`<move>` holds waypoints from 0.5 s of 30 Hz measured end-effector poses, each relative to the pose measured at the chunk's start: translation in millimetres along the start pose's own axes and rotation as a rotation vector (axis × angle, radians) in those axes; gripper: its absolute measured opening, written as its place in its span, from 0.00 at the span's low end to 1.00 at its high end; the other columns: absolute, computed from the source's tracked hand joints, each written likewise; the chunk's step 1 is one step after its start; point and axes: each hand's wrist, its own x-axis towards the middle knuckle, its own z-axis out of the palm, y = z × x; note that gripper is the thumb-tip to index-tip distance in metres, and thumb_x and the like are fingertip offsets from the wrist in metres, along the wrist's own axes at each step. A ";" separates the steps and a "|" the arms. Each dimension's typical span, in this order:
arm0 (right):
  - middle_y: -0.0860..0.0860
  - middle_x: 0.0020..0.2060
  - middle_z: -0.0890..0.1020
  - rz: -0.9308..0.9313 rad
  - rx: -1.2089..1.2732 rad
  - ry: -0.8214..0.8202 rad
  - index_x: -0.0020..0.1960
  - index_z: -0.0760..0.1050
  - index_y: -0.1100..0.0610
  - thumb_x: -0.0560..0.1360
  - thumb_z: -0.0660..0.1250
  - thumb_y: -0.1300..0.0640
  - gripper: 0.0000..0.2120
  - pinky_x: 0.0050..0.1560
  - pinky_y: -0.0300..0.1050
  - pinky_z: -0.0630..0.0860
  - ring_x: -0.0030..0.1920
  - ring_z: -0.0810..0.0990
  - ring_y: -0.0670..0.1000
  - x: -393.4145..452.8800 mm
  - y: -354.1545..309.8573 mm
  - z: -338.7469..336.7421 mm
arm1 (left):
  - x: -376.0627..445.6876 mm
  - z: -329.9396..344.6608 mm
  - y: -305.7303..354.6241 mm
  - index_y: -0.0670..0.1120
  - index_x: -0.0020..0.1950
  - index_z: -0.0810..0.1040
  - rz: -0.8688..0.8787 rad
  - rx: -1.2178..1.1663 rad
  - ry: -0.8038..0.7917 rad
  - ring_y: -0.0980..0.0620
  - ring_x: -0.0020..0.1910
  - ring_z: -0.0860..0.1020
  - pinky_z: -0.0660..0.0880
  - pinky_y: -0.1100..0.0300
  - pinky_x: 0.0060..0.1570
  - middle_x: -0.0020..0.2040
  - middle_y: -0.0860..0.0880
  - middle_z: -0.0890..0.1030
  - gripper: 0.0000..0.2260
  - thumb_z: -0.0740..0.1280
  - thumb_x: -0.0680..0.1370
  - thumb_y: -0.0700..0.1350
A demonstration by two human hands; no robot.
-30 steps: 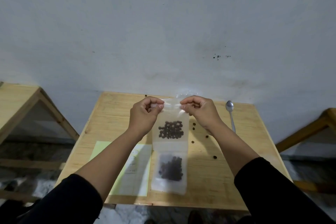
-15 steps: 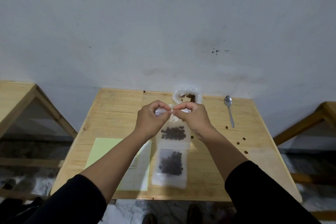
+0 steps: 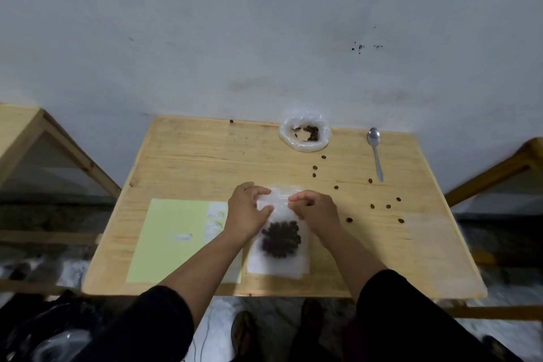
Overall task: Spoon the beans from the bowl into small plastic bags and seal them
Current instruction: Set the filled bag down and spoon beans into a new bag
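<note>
Two hands rest on a clear bag [image 3: 279,232] that lies flat on our table [image 3: 188,161]. Our left hand [image 3: 248,211] has its fingers spread and pressed on the bag's top edge. Our right hand [image 3: 316,210] has its fingers curled, tips on the same edge; we cannot tell if they pinch it. Dark beans [image 3: 281,239] sit in a heap in the middle of the bag. The bag's low edge is near the front edge of the table. A green sheet [image 3: 173,238] lies just left of the bag, with small white labels too blurry to read. The bowl [image 3: 304,134] with a few beans stands at the far edge by the wall. The spoon [image 3: 375,153] lies to its right. Loose beans [image 3: 372,206] dot the right side. The far left of the table is bare wood with room to move.
</note>
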 end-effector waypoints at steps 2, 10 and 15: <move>0.46 0.41 0.80 -0.020 -0.089 0.026 0.43 0.80 0.50 0.71 0.70 0.59 0.04 0.45 0.37 0.73 0.44 0.78 0.46 0.5 11.0 8.1 | -4.0 10.9 -8.0 0.47 0.61 0.77 -0.002 0.100 -0.050 0.47 0.69 0.66 0.59 0.60 0.69 0.72 0.45 0.65 0.17 0.72 0.72 0.43; 0.54 0.65 0.68 -0.259 -0.505 0.119 0.58 0.78 0.56 0.75 0.64 0.57 0.12 0.59 0.39 0.65 0.63 0.69 0.52 -3.5 33.5 24.6 | -6.1 33.1 -25.4 0.42 0.71 0.66 0.195 0.343 -0.192 0.50 0.74 0.59 0.45 0.65 0.71 0.73 0.46 0.65 0.18 0.51 0.82 0.40; 0.61 0.65 0.74 -0.416 -0.741 0.050 0.60 0.76 0.65 0.78 0.53 0.56 0.20 0.70 0.50 0.62 0.69 0.68 0.60 -9.0 37.9 26.3 | -7.8 34.8 -18.0 0.39 0.70 0.67 0.255 0.431 -0.138 0.44 0.73 0.61 0.55 0.57 0.73 0.71 0.41 0.68 0.17 0.55 0.81 0.40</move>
